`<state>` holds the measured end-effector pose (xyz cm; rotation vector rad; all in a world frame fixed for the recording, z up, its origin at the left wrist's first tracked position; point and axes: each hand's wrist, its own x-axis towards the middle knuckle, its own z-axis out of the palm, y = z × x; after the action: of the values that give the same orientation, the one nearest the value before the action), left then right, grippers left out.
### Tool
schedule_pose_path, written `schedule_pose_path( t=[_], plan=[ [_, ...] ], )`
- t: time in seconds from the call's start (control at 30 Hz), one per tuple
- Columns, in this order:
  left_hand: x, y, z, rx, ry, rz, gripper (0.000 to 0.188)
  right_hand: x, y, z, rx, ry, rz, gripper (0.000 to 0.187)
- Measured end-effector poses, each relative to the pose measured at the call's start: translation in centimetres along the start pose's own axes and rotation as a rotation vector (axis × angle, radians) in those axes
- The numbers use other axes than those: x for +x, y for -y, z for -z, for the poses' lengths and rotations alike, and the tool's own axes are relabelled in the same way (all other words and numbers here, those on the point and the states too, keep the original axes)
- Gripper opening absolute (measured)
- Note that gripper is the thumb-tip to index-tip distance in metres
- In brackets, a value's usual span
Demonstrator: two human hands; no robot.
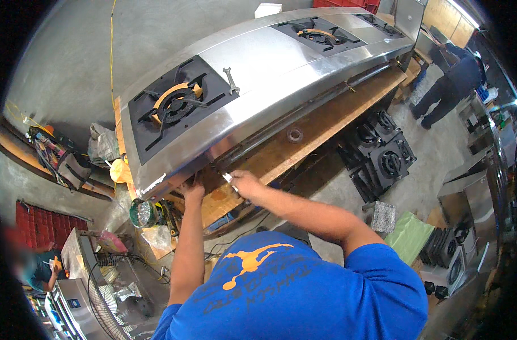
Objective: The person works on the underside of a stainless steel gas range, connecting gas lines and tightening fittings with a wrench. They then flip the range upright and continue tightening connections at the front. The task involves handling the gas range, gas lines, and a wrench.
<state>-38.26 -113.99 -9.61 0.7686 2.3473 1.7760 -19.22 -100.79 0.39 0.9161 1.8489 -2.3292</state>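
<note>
A long stainless steel gas stove (253, 56) with black burners stands in front of me on a wooden board (321, 144). My left hand (193, 190) reaches up under its front edge near the left end, and its fingers are hidden in shadow. Just to the right, my right hand (247, 185) is closed on a small white object (229, 178), whose kind I cannot make out. A dark gas pipe (292, 129) runs along the front beneath the steel edge. On the top plate, beside the left burner (182, 106), lies a wrench (231, 81).
A roll of tape (294, 134) lies on the board. Black burner parts (383, 153) sit on the floor to the right. At lower left are a green tub (144, 213) and a fan (125, 289). One person (454, 76) stands far right, another (40, 272) at left.
</note>
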Motion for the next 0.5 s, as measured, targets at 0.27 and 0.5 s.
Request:
schedule_pose_path(
  t=[0.27,0.5],
  plan=[
    [-0.3,-0.6,-0.4,0.442,-0.052,-0.022,0.053,-1.4,-1.4,1.4,0.015,0.051,0.003,0.013],
    [-4.7,-8.9,0.3,0.286,0.124,0.072,0.034,-0.8,0.1,5.0,-0.286,0.011,0.135,0.019]
  ],
)
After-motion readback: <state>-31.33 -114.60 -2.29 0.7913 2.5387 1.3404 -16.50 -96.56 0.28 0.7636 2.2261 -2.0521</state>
